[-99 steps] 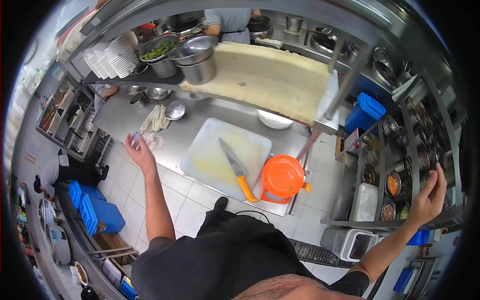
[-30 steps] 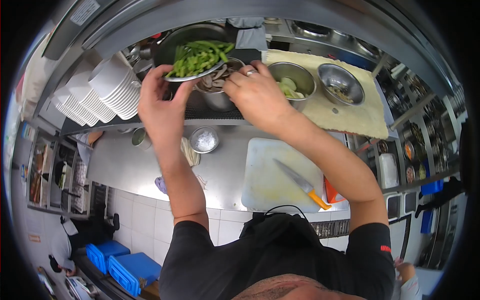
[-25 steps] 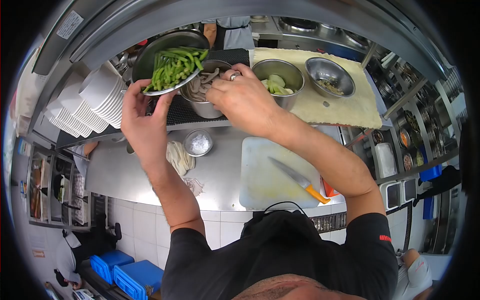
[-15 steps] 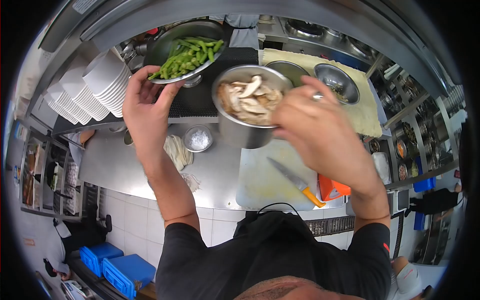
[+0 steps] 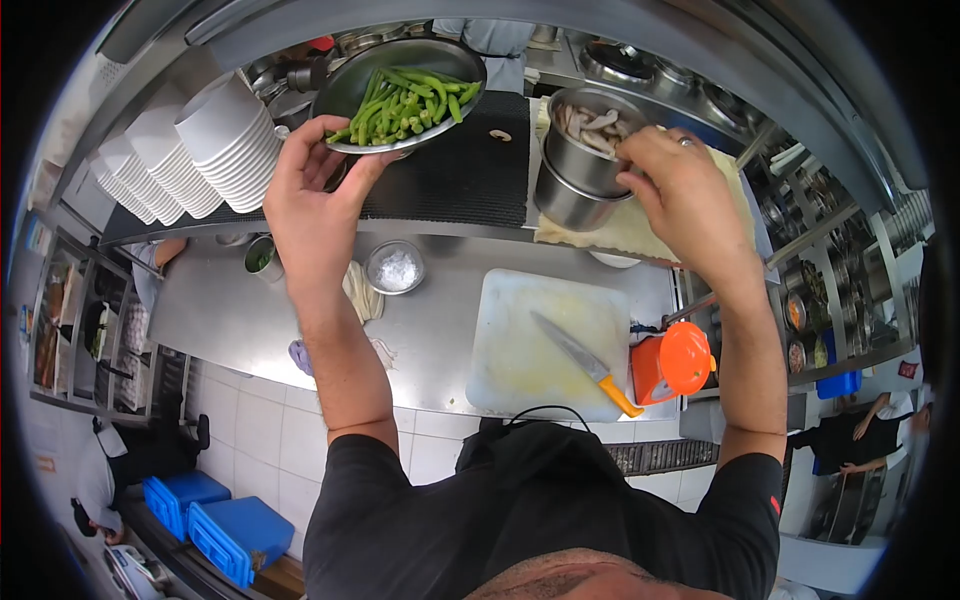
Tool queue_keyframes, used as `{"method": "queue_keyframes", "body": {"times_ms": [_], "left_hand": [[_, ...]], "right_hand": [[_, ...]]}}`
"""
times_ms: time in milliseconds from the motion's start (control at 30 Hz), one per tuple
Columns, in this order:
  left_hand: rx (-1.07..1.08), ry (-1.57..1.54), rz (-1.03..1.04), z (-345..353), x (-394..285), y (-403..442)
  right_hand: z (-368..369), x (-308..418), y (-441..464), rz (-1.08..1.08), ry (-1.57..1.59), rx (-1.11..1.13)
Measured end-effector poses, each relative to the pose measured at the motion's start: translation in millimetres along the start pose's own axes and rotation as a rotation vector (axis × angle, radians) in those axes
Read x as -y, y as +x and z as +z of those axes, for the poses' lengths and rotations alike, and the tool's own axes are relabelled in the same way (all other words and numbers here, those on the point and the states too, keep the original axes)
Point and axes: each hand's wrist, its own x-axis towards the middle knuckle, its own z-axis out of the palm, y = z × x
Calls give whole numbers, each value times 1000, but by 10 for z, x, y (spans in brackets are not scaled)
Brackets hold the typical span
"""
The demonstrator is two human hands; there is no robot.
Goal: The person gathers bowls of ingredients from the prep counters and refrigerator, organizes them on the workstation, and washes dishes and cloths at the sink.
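Steel pot of sliced mushrooms, stacked on a lower pot on cream cloth, right hand pinching the upper rim, left hand apart, gripping a tilted bowl of green beans

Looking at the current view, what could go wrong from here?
1. The bowl in the left hand is tilted, with green beans gathered by its near rim; more tilt might spill them.
2. The upper pot is stacked with the lower pot, the right hand at its rim; a bump could tip it and scatter the mushroom slices.
3. The knife has its handle towards the person; brushing it might shift the bare blade.
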Motion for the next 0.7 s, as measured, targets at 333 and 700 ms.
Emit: {"method": "queue_keyframes", "body": {"times_ms": [333, 700], "left_hand": [[-154, 266, 99, -241, -4, -259], [-171, 442, 184, -445, -152, -564]], "right_hand": [[577, 816, 307, -137, 54, 9], [2080, 634, 1418, 482, -215, 372]]}}
